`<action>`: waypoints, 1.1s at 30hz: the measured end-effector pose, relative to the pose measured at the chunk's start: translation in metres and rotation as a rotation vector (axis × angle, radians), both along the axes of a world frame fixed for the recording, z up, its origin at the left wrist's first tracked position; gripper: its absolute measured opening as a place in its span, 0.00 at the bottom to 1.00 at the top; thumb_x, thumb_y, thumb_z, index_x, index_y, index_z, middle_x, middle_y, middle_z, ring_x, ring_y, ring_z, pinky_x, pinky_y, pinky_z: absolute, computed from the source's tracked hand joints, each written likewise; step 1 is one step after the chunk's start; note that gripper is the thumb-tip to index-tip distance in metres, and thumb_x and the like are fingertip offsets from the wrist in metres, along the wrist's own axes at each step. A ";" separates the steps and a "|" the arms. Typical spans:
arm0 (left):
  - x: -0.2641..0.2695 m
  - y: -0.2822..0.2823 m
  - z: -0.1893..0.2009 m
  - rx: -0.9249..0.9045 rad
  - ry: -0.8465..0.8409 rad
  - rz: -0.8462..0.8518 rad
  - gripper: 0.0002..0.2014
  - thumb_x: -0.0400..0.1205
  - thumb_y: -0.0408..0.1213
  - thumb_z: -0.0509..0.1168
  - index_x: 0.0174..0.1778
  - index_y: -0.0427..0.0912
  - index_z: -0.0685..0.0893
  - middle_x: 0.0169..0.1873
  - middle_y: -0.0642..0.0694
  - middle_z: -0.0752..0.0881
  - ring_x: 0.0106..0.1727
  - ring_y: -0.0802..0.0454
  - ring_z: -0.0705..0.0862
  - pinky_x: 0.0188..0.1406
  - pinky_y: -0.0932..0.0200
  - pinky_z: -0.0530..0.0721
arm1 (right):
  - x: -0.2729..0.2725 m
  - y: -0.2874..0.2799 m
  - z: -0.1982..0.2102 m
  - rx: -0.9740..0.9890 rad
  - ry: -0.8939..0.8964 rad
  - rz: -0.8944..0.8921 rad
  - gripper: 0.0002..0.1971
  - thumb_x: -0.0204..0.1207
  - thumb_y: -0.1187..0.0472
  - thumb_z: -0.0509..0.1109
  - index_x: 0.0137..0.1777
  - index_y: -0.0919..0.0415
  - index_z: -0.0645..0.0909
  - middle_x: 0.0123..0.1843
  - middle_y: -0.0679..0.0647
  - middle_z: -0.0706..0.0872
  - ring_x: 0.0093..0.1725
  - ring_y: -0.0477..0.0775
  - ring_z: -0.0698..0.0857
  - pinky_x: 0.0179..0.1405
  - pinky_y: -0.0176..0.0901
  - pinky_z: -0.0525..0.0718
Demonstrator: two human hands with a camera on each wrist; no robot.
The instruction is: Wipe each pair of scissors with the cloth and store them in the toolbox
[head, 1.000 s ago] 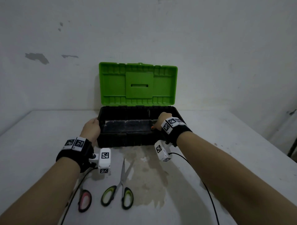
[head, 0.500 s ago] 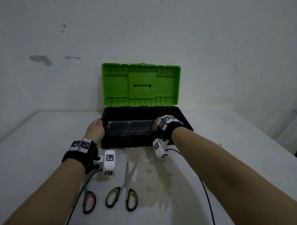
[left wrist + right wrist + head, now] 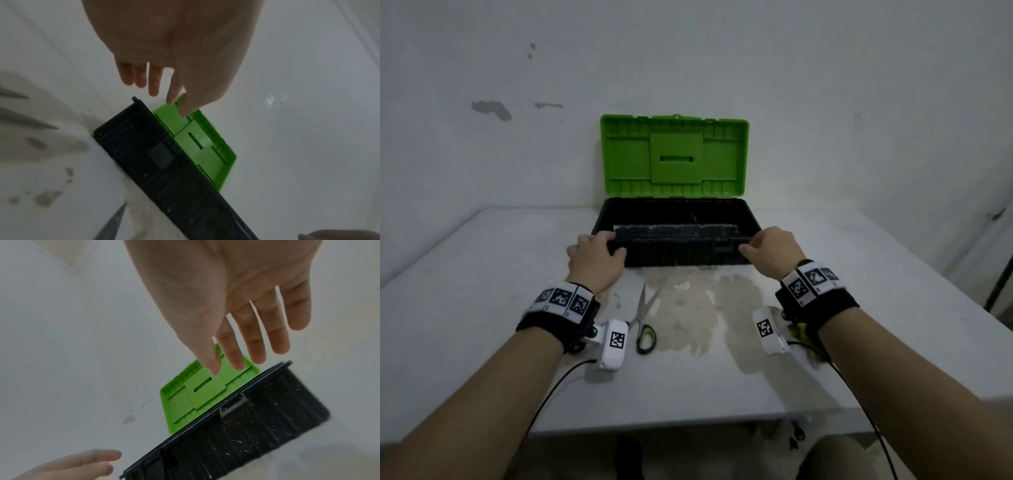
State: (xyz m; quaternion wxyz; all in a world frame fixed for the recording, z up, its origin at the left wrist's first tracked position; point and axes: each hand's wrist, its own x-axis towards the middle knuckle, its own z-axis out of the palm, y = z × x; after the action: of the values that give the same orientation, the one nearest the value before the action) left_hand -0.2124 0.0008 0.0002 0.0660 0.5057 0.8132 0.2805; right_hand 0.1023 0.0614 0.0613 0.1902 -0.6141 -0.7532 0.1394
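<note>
Both hands are loose right now, not gripping anything. Left hand [image 3: 595, 260] sits by the front left corner of the toolbox [image 3: 681, 251], fingers relaxed; in the left wrist view they hang just short of the black rim. Right hand [image 3: 770, 253] is at the front right corner, and its wrist view shows the fingers spread and straight with nothing in them. From the head view I honestly can't tell whether either hand is touching the box edge or just off it.

Toolbox is open, green lid [image 3: 674, 156] standing upright behind the black base, near the wall [image 3: 688, 51]. One pair of scissors [image 3: 643, 322] with green-and-black handles lies on the white table [image 3: 465, 291] just in front of the toolbox, blades slightly parted and pointing toward it, partly hidden by the left wrist camera [image 3: 614, 344]. A brownish stain [image 3: 705, 308] spreads over the table in front of the toolbox too.
</note>
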 end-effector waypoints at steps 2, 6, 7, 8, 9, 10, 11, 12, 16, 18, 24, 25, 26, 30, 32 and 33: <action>0.016 -0.016 -0.008 -0.101 0.041 -0.078 0.23 0.85 0.51 0.62 0.75 0.49 0.77 0.73 0.36 0.76 0.75 0.34 0.71 0.75 0.42 0.69 | 0.022 -0.020 -0.009 -0.001 0.005 -0.035 0.14 0.76 0.47 0.69 0.43 0.58 0.88 0.43 0.56 0.89 0.43 0.58 0.84 0.40 0.42 0.80; 0.041 -0.047 -0.016 -0.305 0.079 -0.151 0.23 0.87 0.49 0.61 0.78 0.46 0.76 0.76 0.40 0.77 0.76 0.37 0.73 0.77 0.45 0.71 | 0.054 -0.047 -0.031 -0.007 -0.110 -0.094 0.17 0.75 0.46 0.69 0.54 0.59 0.86 0.56 0.59 0.86 0.55 0.61 0.84 0.55 0.52 0.84; 0.046 -0.054 -0.017 -0.354 0.111 -0.154 0.23 0.87 0.47 0.62 0.78 0.44 0.76 0.76 0.40 0.77 0.76 0.38 0.75 0.76 0.48 0.71 | 0.061 -0.051 -0.036 -0.011 -0.162 -0.121 0.20 0.74 0.45 0.69 0.59 0.57 0.83 0.61 0.59 0.82 0.60 0.62 0.81 0.59 0.54 0.82; 0.050 -0.059 -0.018 -0.405 0.161 -0.154 0.22 0.87 0.46 0.63 0.76 0.42 0.79 0.75 0.40 0.79 0.74 0.40 0.77 0.74 0.50 0.73 | 0.069 -0.053 -0.041 -0.025 -0.207 -0.150 0.22 0.74 0.44 0.68 0.64 0.56 0.80 0.66 0.60 0.78 0.64 0.64 0.77 0.61 0.55 0.80; 0.052 -0.063 -0.019 -0.449 0.209 -0.163 0.19 0.86 0.45 0.65 0.70 0.40 0.83 0.70 0.40 0.82 0.70 0.41 0.80 0.70 0.51 0.76 | 0.075 -0.055 -0.044 -0.052 -0.242 -0.185 0.25 0.74 0.43 0.68 0.67 0.56 0.77 0.68 0.61 0.75 0.66 0.65 0.75 0.62 0.56 0.78; 0.054 -0.066 -0.020 -0.488 0.248 -0.172 0.14 0.85 0.45 0.66 0.61 0.40 0.86 0.65 0.40 0.86 0.64 0.42 0.83 0.65 0.52 0.79 | 0.081 -0.056 -0.046 -0.084 -0.263 -0.210 0.26 0.74 0.43 0.68 0.68 0.56 0.75 0.68 0.62 0.74 0.67 0.65 0.74 0.62 0.56 0.77; 0.054 -0.069 -0.021 -0.512 0.273 -0.188 0.10 0.83 0.45 0.68 0.50 0.41 0.87 0.59 0.40 0.88 0.57 0.43 0.85 0.61 0.52 0.82 | 0.085 -0.057 -0.048 -0.124 -0.274 -0.228 0.26 0.74 0.43 0.68 0.66 0.57 0.74 0.67 0.62 0.75 0.65 0.66 0.75 0.60 0.56 0.78; 0.055 -0.071 -0.021 -0.521 0.293 -0.190 0.09 0.82 0.45 0.70 0.43 0.42 0.86 0.54 0.41 0.89 0.53 0.43 0.85 0.59 0.52 0.84 | 0.089 -0.056 -0.049 -0.157 -0.274 -0.228 0.25 0.73 0.43 0.68 0.63 0.59 0.75 0.64 0.62 0.78 0.62 0.65 0.77 0.57 0.54 0.80; 0.049 -0.066 -0.025 -0.515 0.317 -0.177 0.09 0.79 0.42 0.72 0.50 0.42 0.88 0.53 0.43 0.89 0.55 0.44 0.86 0.64 0.49 0.84 | 0.092 -0.053 -0.052 -0.209 -0.253 -0.183 0.15 0.74 0.49 0.69 0.48 0.62 0.79 0.52 0.61 0.85 0.46 0.61 0.83 0.40 0.46 0.80; 0.049 -0.067 -0.022 -0.525 0.292 -0.196 0.07 0.80 0.41 0.69 0.45 0.41 0.86 0.51 0.42 0.89 0.52 0.42 0.87 0.61 0.48 0.86 | 0.093 -0.051 -0.052 -0.193 -0.210 -0.182 0.09 0.75 0.55 0.67 0.49 0.60 0.83 0.51 0.59 0.86 0.44 0.60 0.83 0.41 0.46 0.83; 0.059 -0.078 -0.003 -0.369 -0.027 -0.207 0.06 0.87 0.41 0.60 0.55 0.46 0.80 0.50 0.46 0.83 0.53 0.42 0.84 0.55 0.51 0.83 | 0.085 -0.047 -0.043 -0.029 -0.060 -0.133 0.13 0.83 0.54 0.60 0.52 0.61 0.83 0.55 0.63 0.85 0.54 0.65 0.83 0.51 0.50 0.81; 0.062 -0.081 0.000 -0.312 -0.169 -0.215 0.04 0.88 0.40 0.59 0.52 0.47 0.78 0.48 0.45 0.84 0.47 0.42 0.85 0.49 0.51 0.86 | 0.081 -0.046 -0.042 -0.011 -0.026 -0.106 0.14 0.85 0.54 0.57 0.51 0.63 0.80 0.56 0.66 0.85 0.56 0.67 0.82 0.50 0.49 0.78; 0.067 -0.083 0.001 -0.252 -0.303 -0.225 0.03 0.88 0.38 0.59 0.49 0.48 0.77 0.45 0.43 0.85 0.40 0.44 0.84 0.40 0.52 0.86 | 0.078 -0.047 -0.040 -0.007 -0.009 -0.079 0.14 0.86 0.54 0.55 0.50 0.63 0.77 0.56 0.67 0.84 0.56 0.67 0.81 0.48 0.48 0.75; 0.090 -0.086 0.002 -0.100 -0.511 -0.213 0.04 0.86 0.33 0.60 0.47 0.44 0.79 0.35 0.42 0.81 0.33 0.49 0.77 0.30 0.58 0.77 | 0.065 -0.054 -0.043 -0.140 -0.088 0.025 0.15 0.86 0.57 0.55 0.61 0.68 0.76 0.63 0.66 0.80 0.62 0.66 0.80 0.55 0.49 0.76; 0.098 -0.084 -0.001 -0.081 -0.538 -0.228 0.06 0.85 0.33 0.61 0.43 0.43 0.80 0.33 0.42 0.81 0.33 0.48 0.77 0.31 0.57 0.77 | 0.064 -0.053 -0.045 -0.132 -0.124 0.073 0.16 0.85 0.52 0.57 0.60 0.65 0.75 0.61 0.63 0.82 0.58 0.64 0.81 0.51 0.49 0.77; 0.101 -0.083 -0.003 -0.082 -0.552 -0.237 0.07 0.85 0.34 0.62 0.40 0.43 0.80 0.33 0.42 0.80 0.33 0.48 0.77 0.32 0.56 0.77 | 0.064 -0.054 -0.046 -0.133 -0.129 0.102 0.18 0.83 0.46 0.59 0.59 0.61 0.75 0.58 0.60 0.83 0.55 0.61 0.82 0.49 0.48 0.76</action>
State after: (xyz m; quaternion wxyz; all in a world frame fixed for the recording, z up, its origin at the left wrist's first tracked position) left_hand -0.1117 -0.0824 -0.0025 0.3373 0.4986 0.7104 0.3645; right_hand 0.1668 0.0075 0.0154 0.0931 -0.5941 -0.7831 0.1588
